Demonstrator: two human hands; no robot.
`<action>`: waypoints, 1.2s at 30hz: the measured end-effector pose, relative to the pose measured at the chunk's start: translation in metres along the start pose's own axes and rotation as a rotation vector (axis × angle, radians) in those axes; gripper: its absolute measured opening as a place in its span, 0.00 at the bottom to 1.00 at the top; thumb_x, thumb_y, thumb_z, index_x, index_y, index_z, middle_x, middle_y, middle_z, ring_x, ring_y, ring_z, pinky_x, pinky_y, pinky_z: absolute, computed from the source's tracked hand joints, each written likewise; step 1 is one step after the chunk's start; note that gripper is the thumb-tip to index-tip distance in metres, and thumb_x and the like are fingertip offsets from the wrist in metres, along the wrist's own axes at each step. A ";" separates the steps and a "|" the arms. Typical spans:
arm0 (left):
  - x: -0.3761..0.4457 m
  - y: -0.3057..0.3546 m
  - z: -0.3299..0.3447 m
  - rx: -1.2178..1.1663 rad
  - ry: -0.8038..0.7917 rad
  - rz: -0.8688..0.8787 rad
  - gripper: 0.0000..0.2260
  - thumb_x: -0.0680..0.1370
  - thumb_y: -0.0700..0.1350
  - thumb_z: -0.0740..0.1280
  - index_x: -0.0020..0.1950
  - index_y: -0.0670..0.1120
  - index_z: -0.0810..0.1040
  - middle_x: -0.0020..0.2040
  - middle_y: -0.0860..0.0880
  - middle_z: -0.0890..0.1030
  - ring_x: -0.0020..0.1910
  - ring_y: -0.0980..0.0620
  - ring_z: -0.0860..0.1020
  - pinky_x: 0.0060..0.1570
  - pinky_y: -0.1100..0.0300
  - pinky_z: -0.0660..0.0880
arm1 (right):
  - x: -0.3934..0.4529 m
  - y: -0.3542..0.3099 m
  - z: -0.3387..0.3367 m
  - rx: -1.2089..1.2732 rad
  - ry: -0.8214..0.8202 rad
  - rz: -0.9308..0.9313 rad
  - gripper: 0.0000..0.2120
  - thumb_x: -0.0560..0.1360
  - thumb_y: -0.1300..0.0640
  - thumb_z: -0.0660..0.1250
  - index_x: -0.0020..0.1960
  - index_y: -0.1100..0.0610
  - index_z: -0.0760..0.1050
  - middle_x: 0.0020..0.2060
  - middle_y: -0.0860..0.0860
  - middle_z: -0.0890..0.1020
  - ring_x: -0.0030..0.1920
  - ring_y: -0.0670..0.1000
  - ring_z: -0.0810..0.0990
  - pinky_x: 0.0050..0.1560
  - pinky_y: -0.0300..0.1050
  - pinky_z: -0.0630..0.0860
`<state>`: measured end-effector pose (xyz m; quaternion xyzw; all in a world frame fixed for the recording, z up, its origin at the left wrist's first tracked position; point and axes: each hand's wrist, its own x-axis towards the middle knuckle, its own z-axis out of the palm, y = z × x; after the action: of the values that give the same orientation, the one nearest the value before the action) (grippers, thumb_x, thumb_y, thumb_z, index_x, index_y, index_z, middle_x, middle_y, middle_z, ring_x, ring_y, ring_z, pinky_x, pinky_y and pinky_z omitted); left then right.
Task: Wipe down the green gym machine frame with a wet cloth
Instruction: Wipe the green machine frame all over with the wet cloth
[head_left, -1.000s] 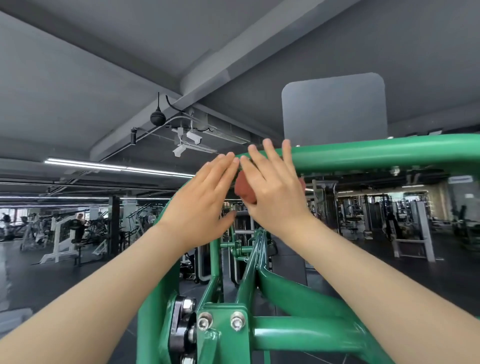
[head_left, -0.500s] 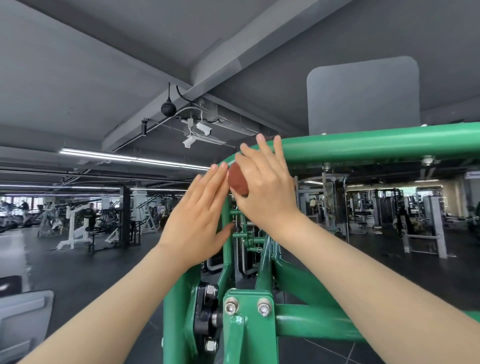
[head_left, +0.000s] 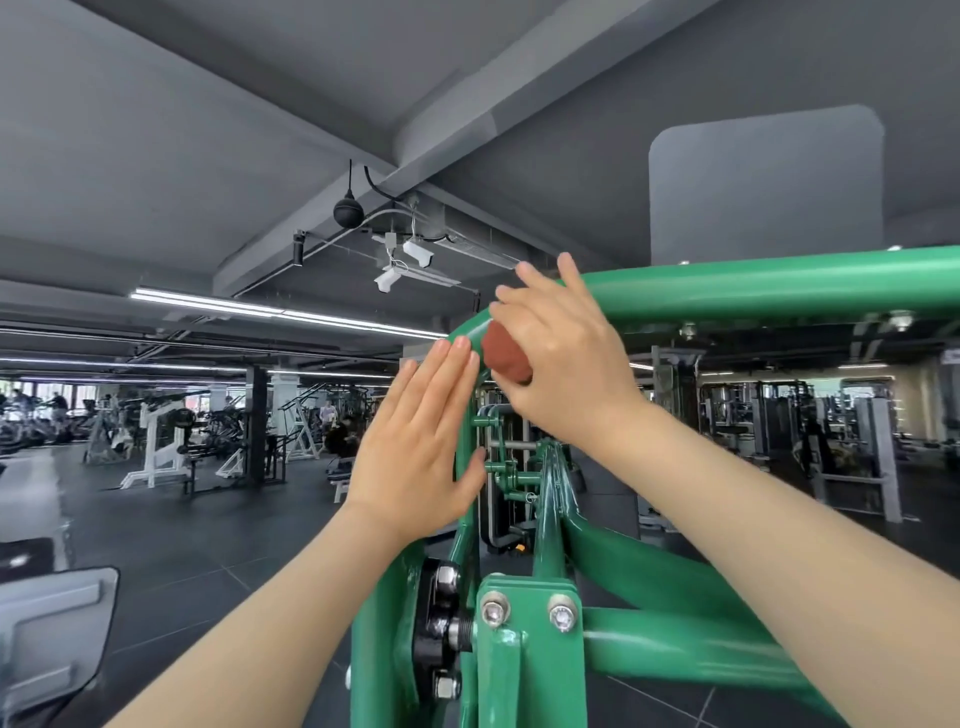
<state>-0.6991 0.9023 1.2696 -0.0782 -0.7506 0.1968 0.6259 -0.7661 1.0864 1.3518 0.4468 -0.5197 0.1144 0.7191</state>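
From the head view, the right hand (head_left: 563, 358) squeezes a balled-up red cloth (head_left: 503, 354) onto the bend of the green frame (head_left: 779, 286), the left hand (head_left: 421, 447) lies flat and open just beside it, and most bars probably need wiping yet.

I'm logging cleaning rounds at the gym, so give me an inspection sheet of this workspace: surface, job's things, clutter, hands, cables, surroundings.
Surface: glossy green tubular steel machine frame, curved top bar at head height.
Job's things: bunched reddish-brown cloth against the bar's bend.
Clutter: nothing seen.
Hands: right hand holds the cloth in its grip on the bar; left hand flat, fingers straight, beside the upright.
Cables: black cable along the ceiling beam.
Surroundings: white weight racks, dark floor, ceiling strip lights.
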 end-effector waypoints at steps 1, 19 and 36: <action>0.000 0.000 0.000 0.002 0.003 0.002 0.39 0.78 0.55 0.63 0.83 0.37 0.55 0.84 0.40 0.56 0.83 0.42 0.54 0.79 0.40 0.59 | 0.000 0.006 -0.005 -0.012 -0.026 -0.031 0.22 0.67 0.59 0.78 0.59 0.65 0.82 0.59 0.60 0.84 0.68 0.65 0.79 0.77 0.68 0.63; -0.002 0.001 -0.001 0.081 -0.051 -0.001 0.40 0.78 0.55 0.63 0.84 0.38 0.52 0.84 0.40 0.53 0.84 0.41 0.50 0.80 0.40 0.56 | -0.008 0.038 -0.037 -0.091 -0.021 0.014 0.21 0.71 0.52 0.72 0.60 0.62 0.82 0.60 0.59 0.84 0.67 0.63 0.80 0.78 0.68 0.61; -0.003 0.003 0.002 0.106 -0.075 -0.007 0.42 0.78 0.55 0.64 0.84 0.38 0.50 0.85 0.40 0.52 0.84 0.41 0.49 0.80 0.41 0.56 | -0.005 0.046 -0.030 0.020 0.039 -0.118 0.19 0.72 0.53 0.70 0.57 0.63 0.84 0.58 0.59 0.86 0.68 0.62 0.80 0.75 0.65 0.68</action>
<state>-0.7012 0.9037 1.2652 -0.0351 -0.7624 0.2369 0.6012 -0.7774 1.1367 1.3700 0.4818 -0.4772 0.0857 0.7300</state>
